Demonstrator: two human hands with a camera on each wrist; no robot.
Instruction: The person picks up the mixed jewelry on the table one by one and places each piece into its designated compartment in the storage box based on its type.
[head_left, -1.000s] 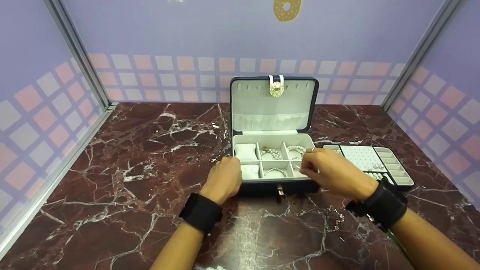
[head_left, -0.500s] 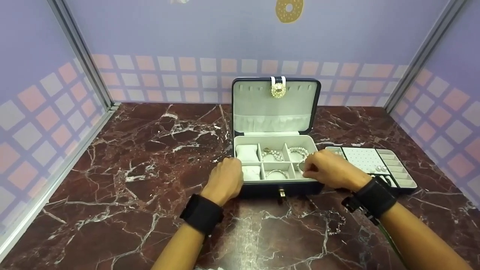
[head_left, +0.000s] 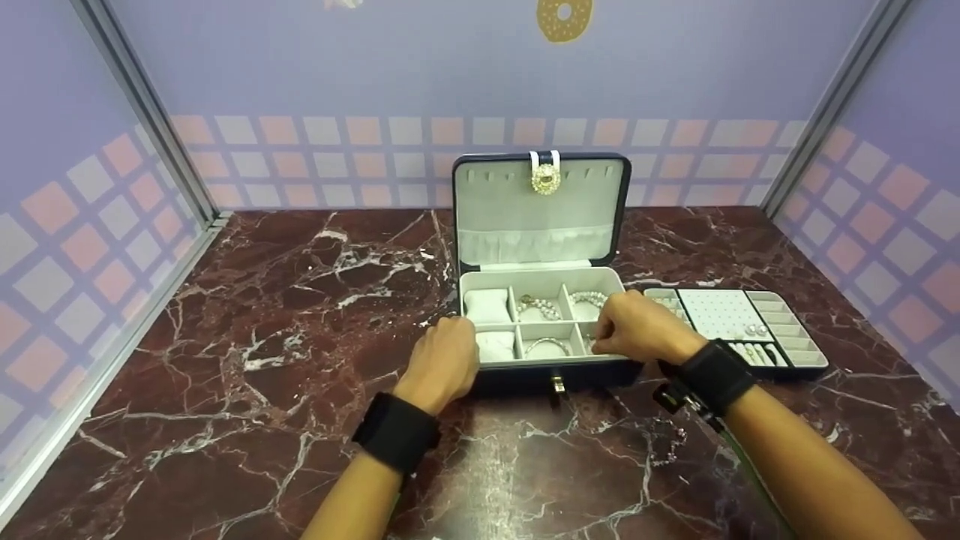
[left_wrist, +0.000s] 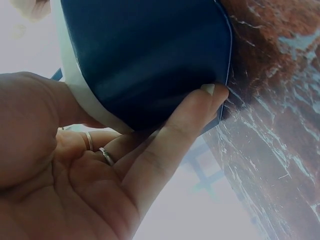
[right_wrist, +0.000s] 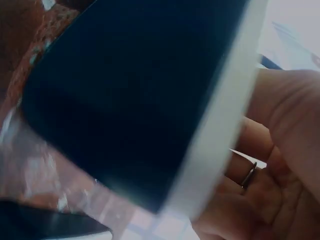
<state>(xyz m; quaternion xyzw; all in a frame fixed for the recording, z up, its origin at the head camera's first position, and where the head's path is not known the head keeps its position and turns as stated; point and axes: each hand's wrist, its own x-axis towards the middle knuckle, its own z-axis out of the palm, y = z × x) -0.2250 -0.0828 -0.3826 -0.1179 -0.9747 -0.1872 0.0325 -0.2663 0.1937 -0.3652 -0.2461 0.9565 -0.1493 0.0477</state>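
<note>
A dark blue jewelry box (head_left: 517, 379) stands with its lid raised. My left hand (head_left: 442, 360) grips its left side; the left wrist view has the thumb over the pale rim and fingers along the blue outer wall (left_wrist: 150, 55). My right hand (head_left: 637, 326) reaches into the front right compartment with curled fingers. Its fingertips are hidden, so whether it pinches anything does not show. White cushions (head_left: 487, 306) fill the left compartments. A pearl bracelet (head_left: 541, 309) lies back middle, another pearl bracelet (head_left: 589, 298) back right, and a silver bangle (head_left: 547, 346) front middle.
Right of the box, a jewelry tray (head_left: 795, 337) holds pearl earrings (head_left: 756, 330) and several rings (head_left: 754, 354). A chain bracelet (head_left: 667, 441) lies on the marbled table (head_left: 300, 420) at front right. Patterned walls enclose the table.
My right hand has moved lower into the front right compartment, where a silvery bangle showed at its fingers half a second ago. My left hand stays on the box's left side.
</note>
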